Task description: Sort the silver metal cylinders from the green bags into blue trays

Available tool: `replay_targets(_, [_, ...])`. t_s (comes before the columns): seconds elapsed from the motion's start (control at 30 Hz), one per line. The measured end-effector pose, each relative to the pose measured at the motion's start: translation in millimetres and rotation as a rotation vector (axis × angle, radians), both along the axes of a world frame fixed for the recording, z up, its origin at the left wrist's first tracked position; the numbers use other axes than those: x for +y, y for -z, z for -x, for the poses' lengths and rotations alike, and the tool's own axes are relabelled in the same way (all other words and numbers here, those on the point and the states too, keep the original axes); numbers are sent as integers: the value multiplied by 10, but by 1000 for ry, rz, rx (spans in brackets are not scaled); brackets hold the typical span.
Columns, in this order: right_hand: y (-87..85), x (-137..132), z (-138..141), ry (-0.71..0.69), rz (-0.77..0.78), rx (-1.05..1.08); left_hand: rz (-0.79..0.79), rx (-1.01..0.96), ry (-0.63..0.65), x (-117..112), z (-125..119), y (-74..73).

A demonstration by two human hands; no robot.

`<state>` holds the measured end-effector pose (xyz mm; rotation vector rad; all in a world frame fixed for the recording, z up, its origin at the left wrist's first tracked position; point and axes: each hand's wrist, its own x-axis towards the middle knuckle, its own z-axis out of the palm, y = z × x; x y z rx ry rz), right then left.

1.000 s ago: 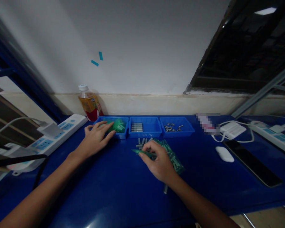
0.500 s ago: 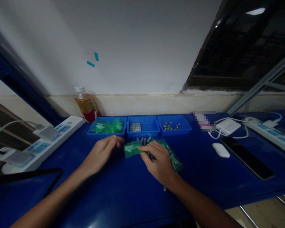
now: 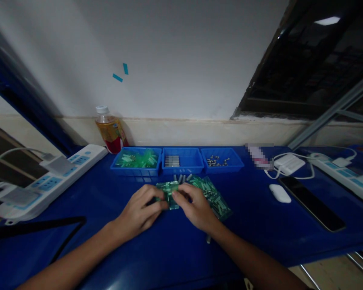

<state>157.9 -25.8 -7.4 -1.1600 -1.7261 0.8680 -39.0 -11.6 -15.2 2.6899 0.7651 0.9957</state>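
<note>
Clamped in the left hand (image 3: 143, 210) and the right hand (image 3: 197, 206) is a small green bag (image 3: 172, 200); right of it lies a larger bag (image 3: 217, 198), behind it a blue tray (image 3: 190, 158).

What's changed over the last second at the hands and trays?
The left hand has moved off the left blue tray, nearer the person and rightward; it is now at the small green packet, though its grip is unclear. The right hand still holds that packet. The middle tray, right tray and bottle stayed put.
</note>
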Motion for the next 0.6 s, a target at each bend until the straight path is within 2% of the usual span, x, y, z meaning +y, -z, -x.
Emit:
replay_targets(0.03, [10, 6, 10, 11, 38, 29, -3, 41, 26, -20, -12, 0])
replay_targets(0.1, [36, 11, 21, 63, 43, 53, 105, 41, 16, -31, -44, -9])
replay_targets(0.2, [72, 2, 6, 109, -109, -28, 472, -163, -80, 14, -73, -35])
replay_targets(0.3, [85, -23, -12, 33, -309, -178, 861, -394, -167, 71, -70, -52])
replay_targets(0.4, [53, -61, 8, -49, -390, -259, 1078, -467, -203, 116, -27, -57])
replay_targets(0.5, [4, -95, 43, -101, -353, -265, 1061, -513, -265, 211, 125, -107])
replay_targets(0.6, [-11, -98, 43, -116, -316, -270, 853, -590, -456, 407, 415, -240])
